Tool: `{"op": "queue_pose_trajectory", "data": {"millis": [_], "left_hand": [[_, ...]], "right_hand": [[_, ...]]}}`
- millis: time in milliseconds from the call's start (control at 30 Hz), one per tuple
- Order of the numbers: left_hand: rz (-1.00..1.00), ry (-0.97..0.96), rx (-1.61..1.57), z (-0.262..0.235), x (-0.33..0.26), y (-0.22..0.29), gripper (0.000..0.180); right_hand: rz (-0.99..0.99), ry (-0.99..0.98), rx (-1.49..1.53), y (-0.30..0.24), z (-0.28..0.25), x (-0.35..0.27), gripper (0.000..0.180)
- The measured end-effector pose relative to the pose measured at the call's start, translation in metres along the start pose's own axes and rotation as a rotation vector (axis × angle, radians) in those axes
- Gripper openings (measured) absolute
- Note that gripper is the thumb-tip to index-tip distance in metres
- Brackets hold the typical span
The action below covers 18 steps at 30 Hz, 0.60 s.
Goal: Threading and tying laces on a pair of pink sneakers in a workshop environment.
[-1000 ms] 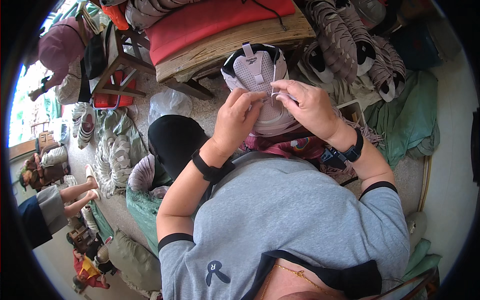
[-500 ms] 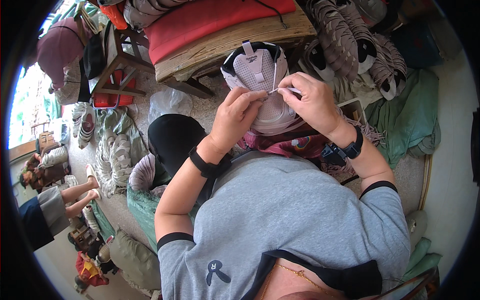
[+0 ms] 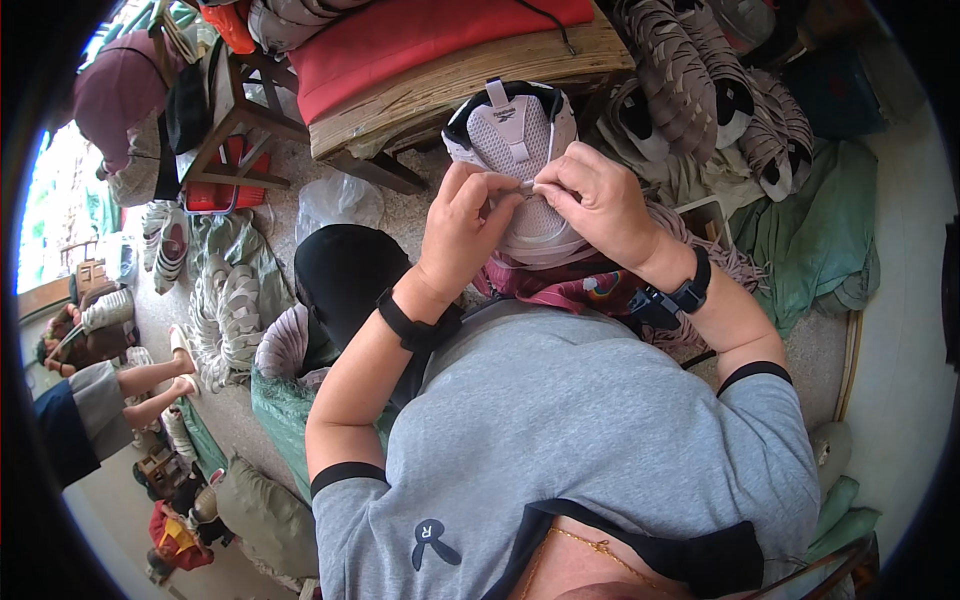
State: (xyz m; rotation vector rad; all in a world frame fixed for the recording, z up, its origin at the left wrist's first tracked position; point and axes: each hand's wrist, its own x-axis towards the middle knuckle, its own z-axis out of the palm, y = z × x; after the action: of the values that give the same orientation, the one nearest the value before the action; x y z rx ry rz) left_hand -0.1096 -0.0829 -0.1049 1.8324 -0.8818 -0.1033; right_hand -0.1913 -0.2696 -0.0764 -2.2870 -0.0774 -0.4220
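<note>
Both hands, left hand (image 3: 465, 225) and right hand (image 3: 598, 200), pinch together on the lace area of the white shoe (image 3: 520, 160) (resting on the lap); lacing appears unfinished, upper part remaining.

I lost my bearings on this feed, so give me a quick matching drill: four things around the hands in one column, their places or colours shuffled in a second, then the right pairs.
Things
1. white sneaker
2. red cushion
3. green cloth
4. black wristband

Places and colours
A. on the left forearm, by the wrist
B. crumpled on the floor at the right
C. on top of the wooden bench
D. between both hands, tongue up

Pairs: 1-D, 2-C, 3-B, 4-A
</note>
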Motion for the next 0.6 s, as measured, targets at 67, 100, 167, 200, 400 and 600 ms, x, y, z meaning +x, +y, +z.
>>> {"op": "queue_pose_trajectory", "data": {"millis": [67,100,167,200,400,600], "left_hand": [[-0.010,0.014,0.017,0.000,0.002,0.001,0.020],[0.005,0.001,0.084,0.000,0.003,0.001,0.018],[0.021,-0.008,0.151,-0.001,0.006,0.004,0.016],[0.052,-0.018,0.197,-0.002,0.009,0.006,0.015],[0.221,0.001,0.360,-0.024,0.010,0.009,0.015],[0.147,0.369,1.004,-0.153,-0.007,-0.036,0.015]], "right_hand": [[-0.091,0.020,-0.091,0.000,-0.001,0.001,0.008],[-0.066,-0.010,-0.039,0.000,-0.002,0.002,0.008],[-0.044,-0.041,0.012,0.001,-0.004,0.003,0.007],[-0.020,-0.067,0.032,0.003,-0.005,0.004,0.009],[0.059,-0.101,0.113,-0.002,-0.002,0.010,0.024],[0.282,-0.273,0.193,0.005,-0.028,0.007,0.026]]}}
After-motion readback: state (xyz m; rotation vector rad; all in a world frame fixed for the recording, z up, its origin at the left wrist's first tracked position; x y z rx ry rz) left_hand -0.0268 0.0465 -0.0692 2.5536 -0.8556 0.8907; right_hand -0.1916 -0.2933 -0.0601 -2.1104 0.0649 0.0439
